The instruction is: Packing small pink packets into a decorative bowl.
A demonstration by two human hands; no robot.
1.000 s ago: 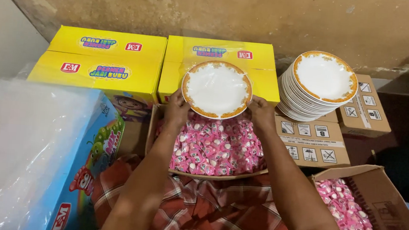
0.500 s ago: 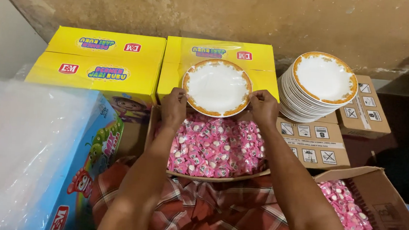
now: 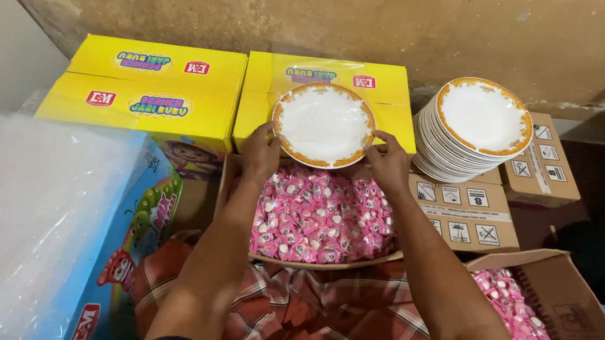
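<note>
White plate with orange rim (image 3: 324, 125), being gripped at opposite edges by left hand (image 3: 260, 154) and right hand (image 3: 388, 162), hovering above carton of pink wrapped sweets (image 3: 319, 218), left of plate stack (image 3: 475, 130).

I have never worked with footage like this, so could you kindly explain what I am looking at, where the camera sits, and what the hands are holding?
The camera is worn on a person's head and looks down at their own two bare hands; there is no machine. The left hand and right hand together hold a white plate with an orange rim by its edges, above an open carton of pink-wrapped candies on their lap. Beyond it sit yellow boxes. To the right a stack of matching plates rests on brown cartons, with a second open candy carton nearer. A blue box under clear plastic lies left.
</note>
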